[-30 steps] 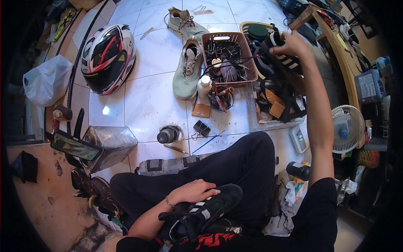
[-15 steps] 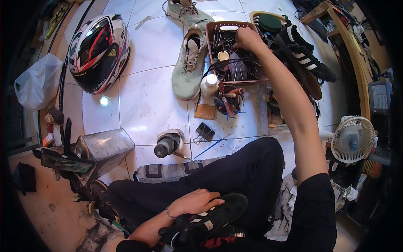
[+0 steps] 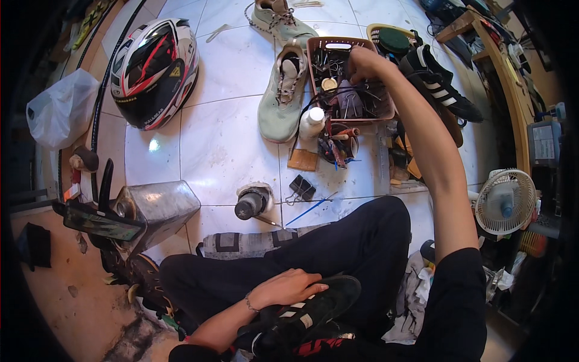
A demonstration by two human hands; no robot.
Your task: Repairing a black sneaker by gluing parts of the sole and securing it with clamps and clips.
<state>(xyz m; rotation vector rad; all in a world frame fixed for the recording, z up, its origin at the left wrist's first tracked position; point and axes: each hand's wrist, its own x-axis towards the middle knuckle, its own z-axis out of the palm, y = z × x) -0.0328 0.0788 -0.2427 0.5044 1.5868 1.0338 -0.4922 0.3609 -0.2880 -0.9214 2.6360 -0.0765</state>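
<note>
A black sneaker (image 3: pixel 338 297) with white stripes lies in my lap. My left hand (image 3: pixel 286 289) lies over its side and holds it, fingers together across the upper. My right arm is stretched far forward, and my right hand (image 3: pixel 365 64) dips into a brown plastic basket (image 3: pixel 388 114) full of binder clips and other small things. The fingers of that hand point down among the clips; their tips are hidden. A round, pale-topped container (image 3: pixel 329 84) sits in the basket, left of the hand. Just in front of the basket stands a white bottle (image 3: pixel 312 122).
Left of the basket are two pale green sneakers (image 3: pixel 280 102); to its right, another black sneaker (image 3: pixel 443 87). A helmet (image 3: pixel 155 75), a metal can (image 3: pixel 163 208), a dark-capped container (image 3: pixel 252 202), a binder clip (image 3: pixel 301 188) and a small fan (image 3: pixel 505 202) surround me.
My right hand has shifted slightly nearer and lower within the basket. The whole view has drifted a little to the right. My left hand stays on the sneaker.
</note>
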